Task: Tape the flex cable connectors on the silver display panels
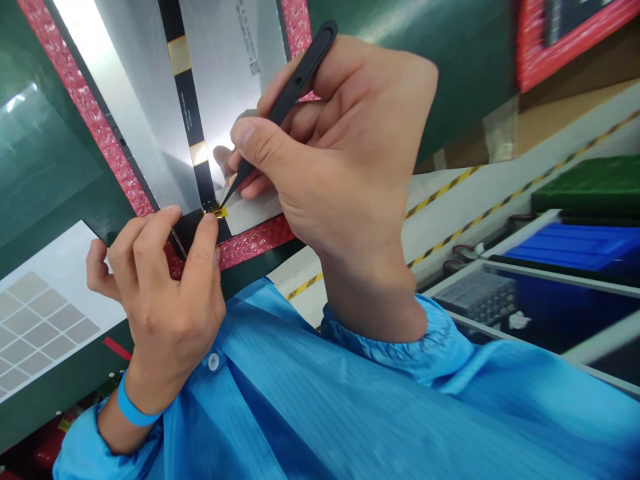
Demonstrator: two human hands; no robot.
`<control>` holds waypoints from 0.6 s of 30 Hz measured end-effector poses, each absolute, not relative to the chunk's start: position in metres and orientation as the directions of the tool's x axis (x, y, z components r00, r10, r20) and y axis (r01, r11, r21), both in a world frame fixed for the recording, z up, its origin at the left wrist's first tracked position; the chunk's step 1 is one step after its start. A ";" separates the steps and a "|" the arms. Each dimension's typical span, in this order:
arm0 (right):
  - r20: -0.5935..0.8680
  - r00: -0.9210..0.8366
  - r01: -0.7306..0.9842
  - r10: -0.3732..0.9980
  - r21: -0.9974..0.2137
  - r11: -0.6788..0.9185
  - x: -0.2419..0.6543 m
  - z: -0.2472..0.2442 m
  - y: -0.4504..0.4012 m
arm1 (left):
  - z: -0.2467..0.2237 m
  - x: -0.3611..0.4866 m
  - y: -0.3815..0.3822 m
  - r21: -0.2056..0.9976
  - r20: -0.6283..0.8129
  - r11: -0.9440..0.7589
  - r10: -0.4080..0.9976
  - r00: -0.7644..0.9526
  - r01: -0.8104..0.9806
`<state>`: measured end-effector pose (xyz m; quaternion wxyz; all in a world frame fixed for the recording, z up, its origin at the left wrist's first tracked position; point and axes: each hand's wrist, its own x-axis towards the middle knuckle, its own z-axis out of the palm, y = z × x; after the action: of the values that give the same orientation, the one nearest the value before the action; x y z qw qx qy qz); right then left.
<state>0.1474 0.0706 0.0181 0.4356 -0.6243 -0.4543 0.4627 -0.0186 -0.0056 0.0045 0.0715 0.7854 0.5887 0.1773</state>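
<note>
Sheet [50, 320] at far left, white, printed with a grid of grey squares, lying on the green counter [50, 220]; above it, a piece of clear film [45, 143]. Next, left hand [170, 313], back up, blue wristband [135, 411] on it; fingers bent and spread over the near edge of a metallic panel [225, 73], grasping nothing I can see, one fingertip resting at the lower end of a black flex strip [187, 103]. Thumb mostly hidden behind that finger. Panel is flat, reflecting light, and sits on pink bubble wrap [91, 113] that shows along its left, right and near edges. Flex strip has gold patches, runs from top of view down to that near edge. Small yellow tape [220, 213] at strip's lower end, just right of the left fingertip. Printed text and a square code on panel, right of the strip. Black tweezers [286, 99] slant down-left, tip at the tape; can't tell if it pinches it. Right hand [345, 160] has fingers clenched on the tweezers, pen-style. Blue jacket [300, 380] below both hands. Further right: another pink-wrapped item [560, 57], cut off at top. Past counter edge: pale floor [440, 219] with striped tape [443, 193], then blue bin [570, 250], green bin [590, 190] behind it.
</note>
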 end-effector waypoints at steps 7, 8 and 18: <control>-0.170 0.166 0.153 0.971 -0.969 -0.196 0.146 0.017 0.069 | 0.000 -0.020 -0.011 0.414 0.163 -0.263 0.963 0.213 0.872; -0.161 0.167 0.144 0.973 -0.972 -0.186 0.145 0.016 0.069 | -0.001 -0.021 -0.012 0.427 0.164 -0.257 0.965 0.205 0.867; -0.164 0.209 0.176 0.964 -0.964 -0.202 0.146 0.009 0.071 | 0.001 -0.025 -0.011 0.399 0.129 -0.272 0.962 0.240 0.876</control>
<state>0.1455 0.0713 0.0090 0.4460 -0.6369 -0.4475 0.4418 -0.0250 -0.0110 0.0012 0.1228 0.7779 0.5906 0.1761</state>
